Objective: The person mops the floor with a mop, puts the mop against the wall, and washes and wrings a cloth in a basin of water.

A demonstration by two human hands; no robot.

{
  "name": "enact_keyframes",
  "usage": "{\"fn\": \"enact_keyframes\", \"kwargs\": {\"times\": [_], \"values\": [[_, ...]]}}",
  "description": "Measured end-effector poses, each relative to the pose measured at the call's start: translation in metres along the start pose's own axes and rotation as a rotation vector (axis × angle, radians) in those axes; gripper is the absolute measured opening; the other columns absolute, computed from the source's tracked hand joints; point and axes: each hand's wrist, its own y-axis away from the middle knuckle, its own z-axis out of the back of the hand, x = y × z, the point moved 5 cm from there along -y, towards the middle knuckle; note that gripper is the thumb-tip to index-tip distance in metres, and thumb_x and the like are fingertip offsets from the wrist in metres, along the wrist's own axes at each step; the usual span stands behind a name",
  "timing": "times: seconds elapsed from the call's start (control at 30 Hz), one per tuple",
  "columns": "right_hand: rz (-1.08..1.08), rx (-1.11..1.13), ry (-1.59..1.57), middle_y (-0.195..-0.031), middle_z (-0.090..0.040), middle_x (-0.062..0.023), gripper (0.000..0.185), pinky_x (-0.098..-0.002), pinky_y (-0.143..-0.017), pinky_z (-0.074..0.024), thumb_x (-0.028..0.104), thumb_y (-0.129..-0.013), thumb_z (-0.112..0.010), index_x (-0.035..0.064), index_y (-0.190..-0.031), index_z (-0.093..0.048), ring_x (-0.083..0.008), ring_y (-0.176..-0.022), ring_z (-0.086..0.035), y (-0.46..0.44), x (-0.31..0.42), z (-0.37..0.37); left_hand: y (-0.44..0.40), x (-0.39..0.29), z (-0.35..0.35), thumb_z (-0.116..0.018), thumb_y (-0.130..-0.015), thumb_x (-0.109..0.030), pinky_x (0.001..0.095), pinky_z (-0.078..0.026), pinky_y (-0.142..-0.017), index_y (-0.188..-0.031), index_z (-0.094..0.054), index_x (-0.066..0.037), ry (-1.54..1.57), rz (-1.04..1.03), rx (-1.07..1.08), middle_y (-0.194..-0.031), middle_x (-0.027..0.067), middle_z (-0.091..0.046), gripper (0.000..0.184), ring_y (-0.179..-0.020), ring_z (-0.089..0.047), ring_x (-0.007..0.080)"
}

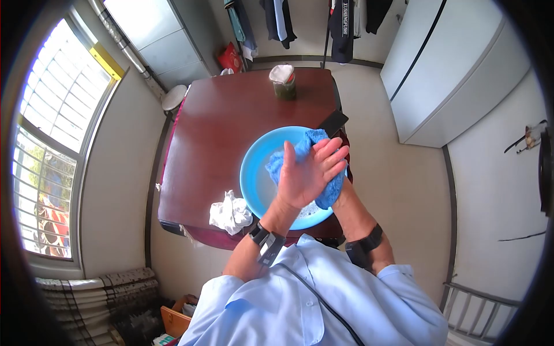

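My left hand is open over the basin, palm up, with thumb and fingers apart. A wet-looking blue cloth lies behind and around it, above the light blue basin. My right hand is on the far side of the cloth and grips it; its fingers are hidden by the cloth and my left hand. Cloudy water with some suds shows in the basin. Left of the basin, a crumpled white cloth lies near the table's front edge.
The basin stands on a dark red table, close to its right front edge. Behind it lie a black phone and a covered jar. A stool stands left, cabinets right, and clothes hang at the back.
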Motion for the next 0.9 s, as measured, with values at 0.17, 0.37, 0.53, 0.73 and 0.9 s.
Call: {"fn": "enact_keyframes", "kwargs": {"times": [0.17, 0.37, 0.53, 0.73, 0.9], "values": [[0.005, 0.058, -0.106, -0.132, -0.045, -0.0134, 0.055, -0.0394, -0.1, -0.0347, 0.037, -0.086, -0.065, 0.0129, -0.131, -0.043, -0.0284, -0.121, -0.044, 0.021, 0.009, -0.007, -0.009, -0.03, -0.016, -0.048, -0.088, -0.067, 0.0488, -0.02, -0.117, -0.141, -0.037, 0.004, -1.935, -0.357, -0.01, -0.146, 0.02, -0.042, 0.089, -0.14, -0.033, 0.0351], [0.031, 0.116, -0.159, -0.122, -0.051, -0.0123, 0.043, -0.0374, -0.093, -0.0396, 0.031, -0.088, -0.063, 0.0096, -0.122, -0.049, -0.0274, -0.112, -0.05, 0.022, 0.015, -0.011, 0.0, -0.024, -0.019, -0.039, -0.081, -0.081, 0.0509, -0.012, -0.118, -0.144, -0.026, 0.011, -2.551, -0.288, 0.105, -0.151, 0.0297, -0.027, 0.113, -0.144, -0.019, 0.0417], [0.132, 0.137, -0.048, -0.114, -0.057, -0.0115, 0.033, -0.0358, -0.088, -0.0437, 0.027, -0.09, -0.061, 0.0069, -0.115, -0.054, -0.0267, -0.104, -0.055, -0.029, 0.009, 0.011, 0.017, -0.006, -0.017, -0.043, -0.077, -0.084, 0.0515, -0.011, -0.118, -0.146, -0.02, 0.01, -2.501, -0.214, 0.174, -0.153, 0.0312, -0.019, 0.119, -0.145, -0.012, 0.044], [0.253, 0.085, 0.126, -0.104, -0.063, -0.0104, 0.023, -0.0338, -0.081, -0.0486, 0.021, -0.092, -0.059, 0.0036, -0.107, -0.06, -0.0257, -0.095, -0.061, -0.047, 0.037, 0.046, 0.037, -0.033, -0.008, -0.061, -0.085, -0.058, 0.0501, -0.016, -0.118, -0.146, -0.029, 0.003, -2.38, -0.156, 0.03, -0.15, 0.026, -0.033, 0.092, -0.144, -0.022, 0.0411], [-0.155, 0.04, -0.774, -0.105, -0.064, -0.0116, 0.021, -0.0332, -0.083, -0.0491, 0.018, -0.095, -0.055, 0.0026, -0.108, -0.06, -0.0261, -0.098, -0.062, -0.005, 0.014, -0.013, 0.03, -0.097, 0.0, -0.064, -0.089, -0.026, 0.0505, -0.029, -0.11, -0.135, -0.04, 0.005, -2.606, -0.632, -0.742, -0.136, 0.0268, -0.046, 0.061, -0.132, -0.039, 0.0422]]}}
